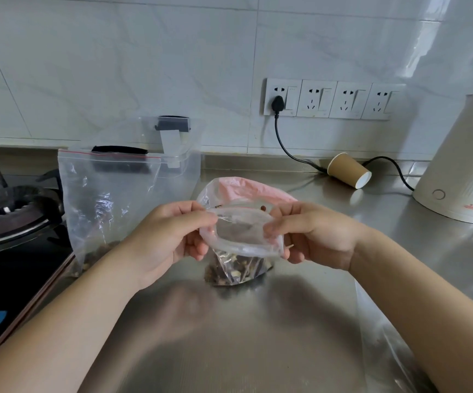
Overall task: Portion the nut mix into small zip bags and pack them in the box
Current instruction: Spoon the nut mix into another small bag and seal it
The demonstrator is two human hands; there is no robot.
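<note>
Two hands on one small zip bag (239,251) here, its mouth pulled wide open, nut mix (235,272) sitting in the bottom, which rests on the steel counter (229,336). Left hand (170,236) pinches the left rim, right hand (311,236) pinches the right. Big zip bag (107,199) with more mix stands just left, leaning against a clear plastic box (178,154). Paper cup (348,170) lies tipped over near the kettle (462,163).
</note>
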